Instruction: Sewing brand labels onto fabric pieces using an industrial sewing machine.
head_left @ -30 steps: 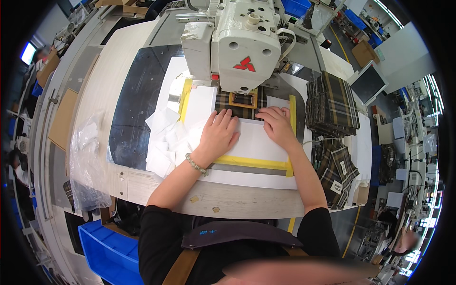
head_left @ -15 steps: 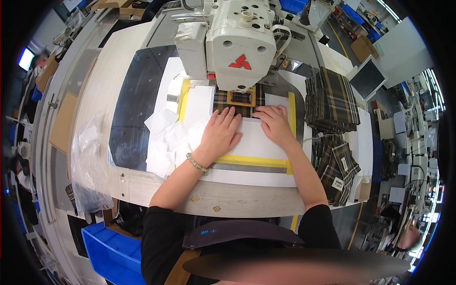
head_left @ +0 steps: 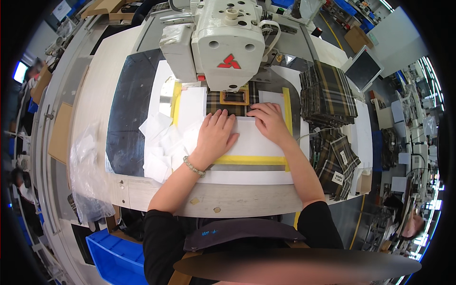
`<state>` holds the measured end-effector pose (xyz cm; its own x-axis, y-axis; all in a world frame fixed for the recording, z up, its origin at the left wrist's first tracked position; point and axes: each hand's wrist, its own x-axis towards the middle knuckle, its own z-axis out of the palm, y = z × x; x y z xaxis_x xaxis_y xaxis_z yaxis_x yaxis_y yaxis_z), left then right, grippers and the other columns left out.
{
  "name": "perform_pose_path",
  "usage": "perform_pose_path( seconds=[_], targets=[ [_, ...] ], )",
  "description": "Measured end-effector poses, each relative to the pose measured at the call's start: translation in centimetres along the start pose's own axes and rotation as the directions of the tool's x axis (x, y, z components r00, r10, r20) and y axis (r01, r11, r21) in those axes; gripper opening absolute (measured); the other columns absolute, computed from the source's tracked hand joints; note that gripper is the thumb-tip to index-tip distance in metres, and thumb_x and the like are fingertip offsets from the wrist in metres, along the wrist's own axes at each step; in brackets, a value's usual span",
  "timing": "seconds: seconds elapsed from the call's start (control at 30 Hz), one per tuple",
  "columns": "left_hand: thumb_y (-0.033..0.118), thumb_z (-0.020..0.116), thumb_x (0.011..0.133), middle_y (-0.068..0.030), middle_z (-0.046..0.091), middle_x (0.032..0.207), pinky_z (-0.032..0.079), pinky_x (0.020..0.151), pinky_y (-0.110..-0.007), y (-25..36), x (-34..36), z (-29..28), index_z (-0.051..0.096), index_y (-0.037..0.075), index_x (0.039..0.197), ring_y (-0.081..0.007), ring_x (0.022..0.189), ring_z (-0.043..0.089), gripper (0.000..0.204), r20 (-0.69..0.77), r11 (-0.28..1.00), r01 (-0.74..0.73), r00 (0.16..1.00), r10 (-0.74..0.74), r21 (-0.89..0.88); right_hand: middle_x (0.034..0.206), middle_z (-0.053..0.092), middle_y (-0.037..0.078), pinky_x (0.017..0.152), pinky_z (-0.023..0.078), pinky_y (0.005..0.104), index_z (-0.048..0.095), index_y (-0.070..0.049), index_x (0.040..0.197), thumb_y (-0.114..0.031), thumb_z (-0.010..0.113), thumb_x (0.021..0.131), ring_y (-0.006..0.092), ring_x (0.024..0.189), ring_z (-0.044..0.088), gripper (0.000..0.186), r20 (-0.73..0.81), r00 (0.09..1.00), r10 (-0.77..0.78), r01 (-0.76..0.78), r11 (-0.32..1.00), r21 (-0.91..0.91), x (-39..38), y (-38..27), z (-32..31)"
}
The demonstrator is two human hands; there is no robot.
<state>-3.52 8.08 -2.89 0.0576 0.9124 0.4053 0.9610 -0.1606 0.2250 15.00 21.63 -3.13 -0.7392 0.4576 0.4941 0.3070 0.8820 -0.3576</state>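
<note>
A piece of dark plaid fabric (head_left: 219, 108) lies under the head of a white sewing machine (head_left: 227, 52). An orange-yellow rectangular clamp frame (head_left: 234, 98) sits on it beneath the needle area. My left hand (head_left: 214, 135) rests flat, its fingertips at the fabric's near edge and its palm over a white sheet (head_left: 251, 140). My right hand (head_left: 270, 122) lies with loosely bent fingers at the fabric's near right corner, touching it and gripping nothing visible. Yellow tape (head_left: 256, 160) borders the white sheet.
Loose white pieces (head_left: 159, 149) are heaped left of my left forearm. A tall stack of folded plaid pieces (head_left: 327, 95) stands at the right, with labelled plaid pieces (head_left: 338, 164) nearer me. A clear plastic bag (head_left: 88, 171) hangs at the left edge, above a blue bin (head_left: 116, 259).
The whole view has shifted slightly, so the machine and table sit a little further left. Both hands keep nearly the same place on the fabric and sheet.
</note>
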Motion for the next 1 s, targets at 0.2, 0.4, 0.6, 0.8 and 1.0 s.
perform_pose_path(
  seconds=[0.2,0.4,0.6,0.8,1.0],
  targets=[
    [0.03,0.067,0.082,-0.016,0.059,0.117,0.041,0.098,-0.044,-0.2,0.0,-0.4,0.058,0.003,0.119,-0.0316,0.114,0.054,0.048,-0.064,0.999,-0.001,0.998,0.003,0.032,0.102,0.065,0.003,0.093,0.037,0.0393,0.068,-0.01,0.091,-0.003,0.065,0.078,0.0222,0.099,0.059,0.015,-0.006,0.999,0.038,-0.038,0.999,0.016,-0.1,0.0,-0.5],
    [0.028,0.068,0.081,-0.0131,0.059,0.109,0.043,0.092,-0.041,-0.4,0.2,-0.6,0.059,0.003,0.118,-0.0296,0.105,0.056,0.046,-0.02,0.999,0.033,0.999,-0.033,0.004,0.103,0.066,0.002,0.094,0.037,0.0384,0.067,-0.01,0.089,-0.005,0.065,0.079,0.0218,0.099,0.059,0.011,-0.011,0.995,0.098,-0.097,0.995,0.036,-0.4,0.8,-0.6],
    [0.028,0.068,0.081,-0.0108,0.056,0.101,0.043,0.087,-0.039,-0.3,0.3,-0.8,0.06,0.003,0.117,-0.028,0.096,0.055,0.045,-0.037,0.999,0.034,0.999,-0.033,0.026,0.102,0.067,0.002,0.093,0.037,0.0378,0.067,-0.01,0.088,-0.004,0.065,0.079,0.0218,0.1,0.059,0.01,0.001,0.992,0.129,-0.129,0.989,0.073,-0.4,0.8,-1.1],
    [0.029,0.067,0.081,-0.0115,0.054,0.1,0.042,0.091,-0.041,-0.4,0.3,-0.7,0.059,0.002,0.118,-0.0282,0.098,0.054,0.046,-0.013,0.999,0.03,0.999,-0.029,0.035,0.105,0.067,0.003,0.095,0.037,0.0376,0.067,-0.009,0.09,-0.006,0.065,0.081,0.0237,0.101,0.058,0.01,0.042,0.988,0.148,-0.152,0.984,0.09,-0.4,1.0,-1.3],
    [0.03,0.066,0.082,-0.0112,0.054,0.1,0.042,0.091,-0.041,-0.4,0.3,-0.9,0.059,0.002,0.118,-0.0278,0.096,0.053,0.046,-0.01,0.999,0.033,0.999,-0.032,0.035,0.105,0.067,0.003,0.094,0.039,0.0384,0.068,-0.009,0.091,-0.006,0.065,0.081,0.0246,0.101,0.058,0.011,0.057,0.985,0.161,-0.166,0.98,0.109,-0.4,1.0,-1.4]
  ],
)
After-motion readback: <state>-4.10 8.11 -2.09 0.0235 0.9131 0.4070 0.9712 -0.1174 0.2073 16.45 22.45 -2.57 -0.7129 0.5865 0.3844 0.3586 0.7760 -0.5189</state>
